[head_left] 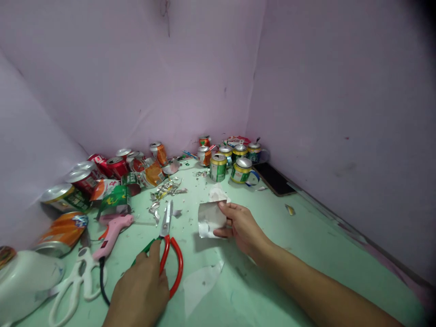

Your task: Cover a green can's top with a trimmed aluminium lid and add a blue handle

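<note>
My left hand (141,284) is closed at the left loop of a pair of red-handled scissors (176,268), whose blades point away from me over the table. A green strip (146,249) shows beside those fingers; the rest of it is hidden under the hand. Between thumb and fingers, my right hand (241,225) grips a silvery, slightly curved piece of cut can metal (211,218) just above the table. Behind that piece lies a torn white scrap (218,194). Nearer me, a pale pointed scrap (202,284) rests on the table.
Cut and whole drink cans (117,168) crowd the left. A pink glue gun (114,234) and white scissors (76,281) lie near them. Metal shavings (168,187) litter the middle. Can mugs (241,170) and a phone (274,178) are at the back right, by the wall (323,100).
</note>
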{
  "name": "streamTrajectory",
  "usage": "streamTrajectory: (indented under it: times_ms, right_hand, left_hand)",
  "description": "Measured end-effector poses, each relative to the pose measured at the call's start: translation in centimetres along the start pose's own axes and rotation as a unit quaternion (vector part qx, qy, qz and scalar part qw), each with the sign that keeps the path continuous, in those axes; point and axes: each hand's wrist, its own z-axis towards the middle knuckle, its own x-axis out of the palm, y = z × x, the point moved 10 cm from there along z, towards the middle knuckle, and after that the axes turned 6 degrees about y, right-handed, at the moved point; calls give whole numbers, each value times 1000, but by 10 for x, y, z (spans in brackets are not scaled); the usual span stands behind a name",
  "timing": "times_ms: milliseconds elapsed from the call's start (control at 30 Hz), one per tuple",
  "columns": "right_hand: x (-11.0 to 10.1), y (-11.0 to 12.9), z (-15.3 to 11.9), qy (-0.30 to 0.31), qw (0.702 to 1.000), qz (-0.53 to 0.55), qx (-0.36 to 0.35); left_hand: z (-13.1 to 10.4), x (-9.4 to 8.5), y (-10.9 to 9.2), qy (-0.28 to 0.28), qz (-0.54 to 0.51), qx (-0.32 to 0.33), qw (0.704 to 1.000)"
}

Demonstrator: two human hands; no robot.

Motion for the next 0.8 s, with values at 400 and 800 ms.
streamTrajectory:
  times_ms: [400, 800]
  right_hand:
    - [9, 10, -7, 47, 999, 8, -19]
    - [13, 43, -7, 73, 914, -370, -151]
  left_hand:
    - [1, -23, 19, -126, -440, 15, 889]
    - [7, -14, -5, -193, -502, 90, 839]
